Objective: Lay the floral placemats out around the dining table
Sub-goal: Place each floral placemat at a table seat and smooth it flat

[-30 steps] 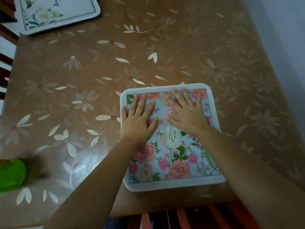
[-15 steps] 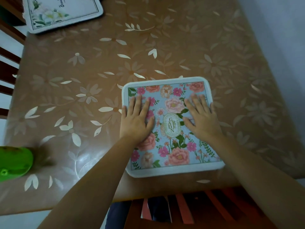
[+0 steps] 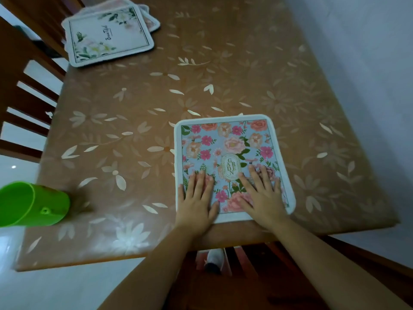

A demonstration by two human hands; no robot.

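A blue placemat point(image 3: 225, 144) with pink flowers and a white border lies flat on the brown dining table point(image 3: 134, 121), near its front edge. My left hand point(image 3: 196, 202) rests flat on the mat's near left part, fingers spread. On the near right part my right hand point(image 3: 263, 195) lies flat too, holding nothing. At the far left corner sits a small stack of white floral placemats point(image 3: 109, 34), slightly fanned.
A green plastic cup point(image 3: 31, 203) lies on its side at the table's left edge. Dark wooden chair backs point(image 3: 24, 104) stand along the left side, and a chair point(image 3: 245, 276) is below the front edge. A pale wall point(image 3: 357, 63) runs along the right.
Both hands have slid from the mat's middle toward me, down to its near edge. The view has pulled back, showing more of the table and the stack.
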